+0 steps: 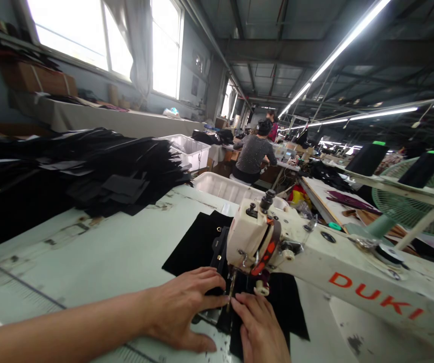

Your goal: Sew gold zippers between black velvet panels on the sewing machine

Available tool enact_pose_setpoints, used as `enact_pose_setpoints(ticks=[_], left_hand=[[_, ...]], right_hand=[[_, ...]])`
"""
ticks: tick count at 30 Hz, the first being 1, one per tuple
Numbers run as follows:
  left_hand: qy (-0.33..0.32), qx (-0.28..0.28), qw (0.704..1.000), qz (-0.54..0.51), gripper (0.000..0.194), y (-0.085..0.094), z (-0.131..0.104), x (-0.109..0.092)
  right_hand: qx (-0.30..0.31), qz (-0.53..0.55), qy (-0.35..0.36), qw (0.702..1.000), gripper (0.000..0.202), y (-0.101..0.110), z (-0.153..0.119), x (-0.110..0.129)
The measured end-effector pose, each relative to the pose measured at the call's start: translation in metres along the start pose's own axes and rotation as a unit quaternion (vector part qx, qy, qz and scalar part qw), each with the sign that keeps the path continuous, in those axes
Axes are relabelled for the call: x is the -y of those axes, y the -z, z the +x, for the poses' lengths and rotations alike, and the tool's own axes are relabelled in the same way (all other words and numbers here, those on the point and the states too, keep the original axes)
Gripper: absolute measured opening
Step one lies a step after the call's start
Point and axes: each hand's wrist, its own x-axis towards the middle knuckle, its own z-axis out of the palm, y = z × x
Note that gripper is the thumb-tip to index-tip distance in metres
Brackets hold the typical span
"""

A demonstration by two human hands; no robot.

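Observation:
A white industrial sewing machine [315, 267] with red lettering stands over black fabric [190, 242] on the pale green table. Flat on the fabric lies a dark strip [220, 244] with small gold-coloured metal fittings, running under the machine head. My left hand [184, 307] rests left of the needle area, thumb and fingers spread, fingertips on the black work. On the other side, my right hand [260, 322] presses its outstretched fingers on the fabric just in front of the presser foot. The needle tip and stitch line are hidden between the fingers.
A large pile of black cut pieces [118, 166] covers the table's left. White plastic bins [220, 187] stand behind the table. Black thread cones [366, 164] and a green fan [401, 196] are at the right. Another person [255, 156] sits farther ahead.

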Motion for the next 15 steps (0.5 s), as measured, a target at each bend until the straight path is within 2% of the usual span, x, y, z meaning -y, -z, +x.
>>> enact_pose_setpoints(ticks=[6, 10, 15], left_hand=[[0.010, 0.002, 1.000, 0.009, 0.071, -0.002, 0.003, 0.004], [0.015, -0.005, 1.000, 0.000, 0.073, -0.002, 0.005, 0.008], [0.032, -0.008, 0.999, -0.013, 0.075, -0.002, 0.004, 0.009]], right_hand=[[0.025, -0.063, 0.063, 0.996, 0.060, -0.011, -0.008, -0.012], [0.019, -0.083, 0.010, 0.996, 0.063, -0.019, -0.012, -0.009], [0.013, -0.092, 0.001, 0.996, 0.065, -0.025, -0.014, -0.006]])
